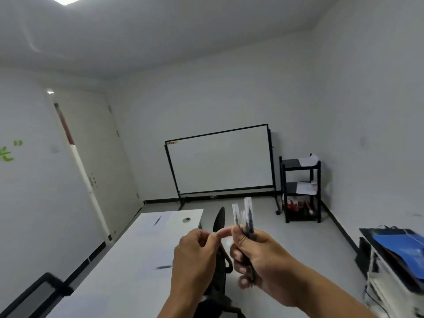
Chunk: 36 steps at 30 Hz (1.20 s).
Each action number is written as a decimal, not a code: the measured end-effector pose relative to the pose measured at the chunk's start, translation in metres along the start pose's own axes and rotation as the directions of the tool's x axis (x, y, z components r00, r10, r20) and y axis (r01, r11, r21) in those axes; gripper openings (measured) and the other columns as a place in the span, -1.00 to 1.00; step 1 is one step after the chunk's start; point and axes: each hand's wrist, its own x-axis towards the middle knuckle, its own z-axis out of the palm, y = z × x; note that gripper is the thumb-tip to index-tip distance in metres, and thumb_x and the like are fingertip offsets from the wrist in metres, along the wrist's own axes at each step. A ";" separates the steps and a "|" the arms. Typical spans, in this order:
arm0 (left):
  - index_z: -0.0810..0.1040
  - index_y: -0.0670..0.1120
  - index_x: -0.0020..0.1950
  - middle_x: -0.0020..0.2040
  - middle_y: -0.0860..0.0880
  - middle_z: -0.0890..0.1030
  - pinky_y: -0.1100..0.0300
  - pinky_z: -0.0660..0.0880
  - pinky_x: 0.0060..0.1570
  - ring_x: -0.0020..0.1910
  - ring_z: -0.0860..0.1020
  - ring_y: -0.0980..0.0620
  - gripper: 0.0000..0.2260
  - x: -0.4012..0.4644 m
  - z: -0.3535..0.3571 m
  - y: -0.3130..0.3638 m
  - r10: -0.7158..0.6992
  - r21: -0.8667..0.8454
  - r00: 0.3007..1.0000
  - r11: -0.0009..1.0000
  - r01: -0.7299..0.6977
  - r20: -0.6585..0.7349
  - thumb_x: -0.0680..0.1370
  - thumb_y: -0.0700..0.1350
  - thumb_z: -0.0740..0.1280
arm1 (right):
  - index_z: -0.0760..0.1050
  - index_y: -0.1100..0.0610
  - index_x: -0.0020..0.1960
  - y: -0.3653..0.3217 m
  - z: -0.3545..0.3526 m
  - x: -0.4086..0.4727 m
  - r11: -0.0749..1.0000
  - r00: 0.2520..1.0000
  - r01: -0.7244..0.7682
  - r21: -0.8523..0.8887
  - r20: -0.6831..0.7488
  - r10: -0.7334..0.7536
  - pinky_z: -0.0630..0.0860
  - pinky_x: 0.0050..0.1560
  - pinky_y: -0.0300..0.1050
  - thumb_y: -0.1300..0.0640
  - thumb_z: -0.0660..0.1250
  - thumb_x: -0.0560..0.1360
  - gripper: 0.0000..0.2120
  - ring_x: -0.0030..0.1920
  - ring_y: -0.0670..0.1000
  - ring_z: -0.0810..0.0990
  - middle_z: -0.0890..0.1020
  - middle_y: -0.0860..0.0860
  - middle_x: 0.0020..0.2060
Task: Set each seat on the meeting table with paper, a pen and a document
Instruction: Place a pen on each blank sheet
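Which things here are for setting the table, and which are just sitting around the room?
For the job:
bundle of clear-capped black pens in right hand
left hand
long white meeting table
two dark pens on it

Just around:
black-framed whiteboard
black three-shelf cart
blue folder

Two pens [157, 220] are lying on the desk [128, 253] at left; a whiteboard [220, 161] is standing behind it, a shelf cart [300, 189] to the whiteboard's right.
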 end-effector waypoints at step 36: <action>0.66 0.02 -0.25 -0.35 0.11 0.66 -0.06 0.63 -0.15 -0.25 0.69 -0.02 -0.76 0.509 0.301 0.045 0.171 -0.144 0.958 0.980 -0.140 0.232 0.62 0.00 0.40 | 0.70 0.16 0.09 -0.129 -0.328 0.427 0.992 0.950 0.097 -0.084 -0.290 -0.118 0.33 -0.31 -0.12 -0.23 0.30 0.64 -0.54 -0.26 -0.03 0.36 0.47 0.01 -0.26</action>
